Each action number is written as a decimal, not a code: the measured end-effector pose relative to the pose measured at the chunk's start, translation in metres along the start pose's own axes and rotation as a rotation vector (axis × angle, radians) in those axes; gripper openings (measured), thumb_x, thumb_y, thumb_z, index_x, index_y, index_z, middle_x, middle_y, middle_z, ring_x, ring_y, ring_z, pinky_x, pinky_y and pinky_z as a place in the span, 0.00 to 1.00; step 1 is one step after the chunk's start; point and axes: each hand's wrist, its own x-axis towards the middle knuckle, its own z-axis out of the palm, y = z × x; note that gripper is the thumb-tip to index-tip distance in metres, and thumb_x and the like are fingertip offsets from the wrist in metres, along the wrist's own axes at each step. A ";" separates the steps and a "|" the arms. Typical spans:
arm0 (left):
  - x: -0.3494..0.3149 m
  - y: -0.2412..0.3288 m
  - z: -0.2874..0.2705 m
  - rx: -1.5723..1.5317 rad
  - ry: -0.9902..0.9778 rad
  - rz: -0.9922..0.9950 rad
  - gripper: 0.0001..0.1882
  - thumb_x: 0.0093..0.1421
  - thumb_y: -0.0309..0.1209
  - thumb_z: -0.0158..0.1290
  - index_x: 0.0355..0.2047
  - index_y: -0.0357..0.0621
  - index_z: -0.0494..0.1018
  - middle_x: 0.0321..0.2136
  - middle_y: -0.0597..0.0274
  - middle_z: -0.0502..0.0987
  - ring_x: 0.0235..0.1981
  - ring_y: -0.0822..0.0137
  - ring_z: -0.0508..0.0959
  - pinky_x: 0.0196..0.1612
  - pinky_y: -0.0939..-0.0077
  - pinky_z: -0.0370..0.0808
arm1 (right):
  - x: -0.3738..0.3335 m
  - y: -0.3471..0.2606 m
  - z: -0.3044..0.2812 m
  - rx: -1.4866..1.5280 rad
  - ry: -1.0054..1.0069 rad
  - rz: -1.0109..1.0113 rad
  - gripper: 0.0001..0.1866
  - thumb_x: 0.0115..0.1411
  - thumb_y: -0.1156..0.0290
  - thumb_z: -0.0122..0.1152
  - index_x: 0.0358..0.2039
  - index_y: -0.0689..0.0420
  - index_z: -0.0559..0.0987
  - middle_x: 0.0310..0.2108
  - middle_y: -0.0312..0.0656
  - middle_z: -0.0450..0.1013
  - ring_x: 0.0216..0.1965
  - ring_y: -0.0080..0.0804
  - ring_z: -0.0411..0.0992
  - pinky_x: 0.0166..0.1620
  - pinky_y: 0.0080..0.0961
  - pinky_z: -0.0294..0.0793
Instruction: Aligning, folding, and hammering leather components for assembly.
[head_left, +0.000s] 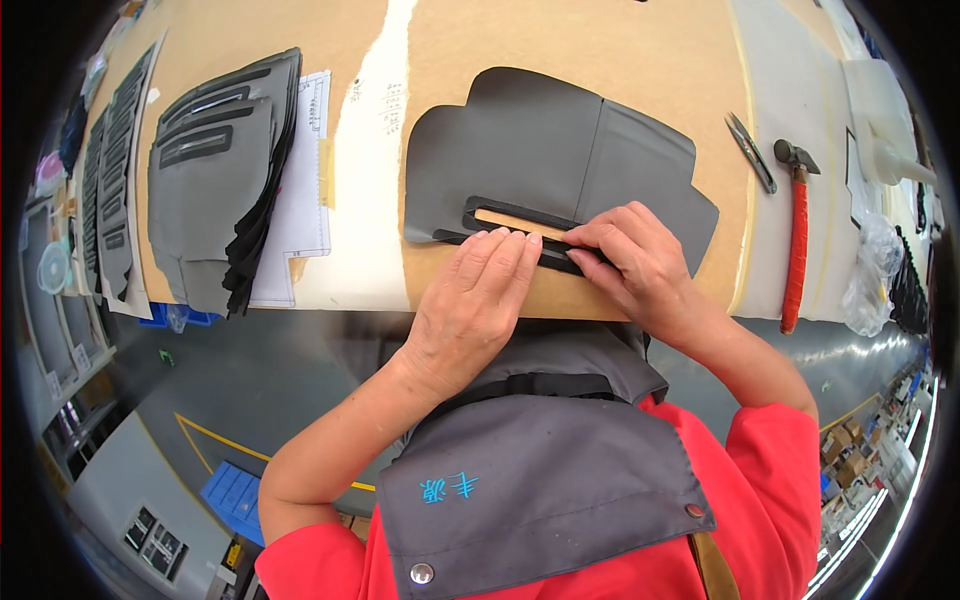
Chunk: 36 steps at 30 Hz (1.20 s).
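Note:
A grey sheet panel [520, 140], cut with rounded corners and marked by a seam, lies flat on the brown-covered worktable. Near its front edge is a long narrow slot with black edging [535, 214], and brown table covering shows through it. My left hand [465, 310] rests palm down, its fingers straight and pressing on a black strip [447, 237] along the slot's near side. Thumb and forefinger of my right hand [640, 262] pinch the same strip by the slot's right end. The strip's middle is covered by my fingers.
Grey panels with black-edged slots are stacked [210, 200] on the left, over a white paper pattern [312, 215]. Farther left are more slotted pieces [120, 180]. To the right lie thread snips [750, 153], a red-handled hammer [796, 230] and a clear plastic bag [872, 280].

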 end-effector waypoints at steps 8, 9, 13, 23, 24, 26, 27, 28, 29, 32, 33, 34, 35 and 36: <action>-0.001 0.002 -0.001 -0.055 -0.026 -0.051 0.28 0.57 0.18 0.55 0.60 0.38 0.75 0.51 0.55 0.73 0.57 0.56 0.74 0.62 0.63 0.76 | -0.009 0.003 -0.002 -0.018 0.020 -0.075 0.18 0.47 0.83 0.71 0.41 0.58 0.83 0.33 0.37 0.75 0.34 0.35 0.74 0.36 0.30 0.77; -0.002 0.002 0.000 -0.061 -0.028 -0.055 0.28 0.57 0.18 0.56 0.60 0.41 0.75 0.52 0.55 0.72 0.57 0.56 0.74 0.62 0.63 0.76 | -0.010 0.004 -0.001 -0.036 0.021 -0.102 0.19 0.46 0.83 0.70 0.42 0.58 0.84 0.34 0.38 0.76 0.34 0.35 0.74 0.35 0.30 0.77; -0.002 0.001 0.001 -0.069 -0.034 -0.052 0.29 0.57 0.18 0.56 0.60 0.44 0.76 0.52 0.55 0.72 0.57 0.56 0.74 0.61 0.62 0.76 | -0.014 0.007 0.000 -0.059 0.025 -0.134 0.19 0.47 0.81 0.68 0.42 0.58 0.84 0.34 0.38 0.75 0.34 0.35 0.74 0.35 0.30 0.78; -0.001 -0.001 0.000 -0.081 -0.023 -0.032 0.29 0.55 0.18 0.56 0.60 0.45 0.76 0.50 0.55 0.71 0.55 0.55 0.75 0.61 0.60 0.76 | -0.016 0.010 -0.001 -0.157 0.014 -0.257 0.20 0.48 0.76 0.65 0.45 0.60 0.83 0.37 0.40 0.75 0.35 0.37 0.74 0.37 0.31 0.78; -0.001 -0.001 0.000 -0.076 -0.029 -0.035 0.30 0.55 0.18 0.56 0.60 0.46 0.77 0.50 0.56 0.71 0.54 0.55 0.75 0.61 0.60 0.76 | -0.016 0.010 -0.001 -0.154 0.015 -0.262 0.20 0.48 0.76 0.65 0.45 0.60 0.82 0.37 0.40 0.75 0.35 0.37 0.74 0.37 0.31 0.79; -0.001 -0.001 0.000 -0.073 -0.038 -0.036 0.30 0.55 0.19 0.56 0.60 0.47 0.77 0.50 0.56 0.71 0.54 0.55 0.75 0.61 0.60 0.76 | -0.016 0.010 0.000 -0.142 0.023 -0.261 0.21 0.47 0.76 0.65 0.45 0.60 0.83 0.37 0.40 0.75 0.35 0.37 0.74 0.36 0.31 0.78; -0.001 -0.001 0.000 -0.070 -0.038 -0.035 0.30 0.55 0.19 0.56 0.60 0.48 0.77 0.50 0.55 0.71 0.54 0.55 0.75 0.61 0.59 0.76 | -0.016 0.009 0.000 -0.133 0.029 -0.261 0.22 0.46 0.76 0.66 0.45 0.60 0.85 0.37 0.41 0.76 0.34 0.37 0.74 0.35 0.30 0.78; -0.001 -0.001 0.000 -0.068 -0.037 -0.034 0.30 0.55 0.19 0.56 0.60 0.49 0.77 0.50 0.55 0.71 0.54 0.55 0.75 0.61 0.59 0.76 | -0.016 0.009 -0.001 -0.135 0.029 -0.257 0.22 0.46 0.76 0.66 0.45 0.60 0.85 0.37 0.41 0.76 0.34 0.37 0.74 0.35 0.30 0.78; 0.000 -0.001 0.000 -0.071 -0.038 -0.031 0.30 0.55 0.19 0.56 0.60 0.49 0.77 0.50 0.55 0.71 0.54 0.55 0.75 0.61 0.59 0.76 | -0.016 0.009 -0.001 -0.139 0.028 -0.259 0.22 0.46 0.76 0.66 0.45 0.60 0.84 0.37 0.41 0.76 0.34 0.37 0.74 0.35 0.31 0.78; 0.000 -0.001 -0.001 -0.067 -0.052 -0.029 0.30 0.55 0.19 0.56 0.60 0.49 0.77 0.50 0.55 0.71 0.54 0.55 0.75 0.61 0.59 0.76 | -0.017 0.009 -0.001 -0.144 0.025 -0.265 0.22 0.47 0.76 0.65 0.46 0.61 0.84 0.37 0.41 0.76 0.34 0.37 0.74 0.35 0.31 0.78; 0.000 -0.001 -0.002 -0.073 -0.053 -0.033 0.30 0.55 0.18 0.56 0.60 0.49 0.77 0.50 0.56 0.71 0.54 0.55 0.75 0.61 0.59 0.76 | -0.017 0.010 -0.001 -0.147 0.024 -0.271 0.22 0.47 0.75 0.65 0.46 0.61 0.84 0.38 0.41 0.76 0.34 0.37 0.74 0.35 0.31 0.78; 0.000 -0.002 -0.002 -0.079 -0.053 -0.037 0.30 0.54 0.18 0.56 0.60 0.49 0.77 0.50 0.56 0.71 0.54 0.55 0.75 0.61 0.59 0.76 | -0.017 0.010 0.000 -0.146 0.025 -0.269 0.22 0.47 0.75 0.65 0.46 0.61 0.84 0.38 0.41 0.76 0.34 0.37 0.74 0.35 0.31 0.78; 0.000 -0.002 -0.001 -0.079 -0.056 -0.035 0.30 0.54 0.18 0.56 0.60 0.49 0.77 0.50 0.56 0.71 0.54 0.55 0.75 0.61 0.59 0.76 | -0.017 0.010 0.001 -0.145 0.026 -0.272 0.22 0.47 0.75 0.64 0.46 0.61 0.84 0.38 0.41 0.76 0.34 0.37 0.74 0.35 0.31 0.78; 0.000 -0.002 -0.001 -0.096 -0.055 -0.043 0.31 0.54 0.17 0.56 0.60 0.49 0.77 0.50 0.55 0.71 0.54 0.55 0.75 0.61 0.59 0.76 | -0.018 0.010 0.001 -0.146 0.026 -0.273 0.22 0.47 0.75 0.64 0.46 0.61 0.84 0.38 0.42 0.76 0.34 0.37 0.74 0.35 0.31 0.78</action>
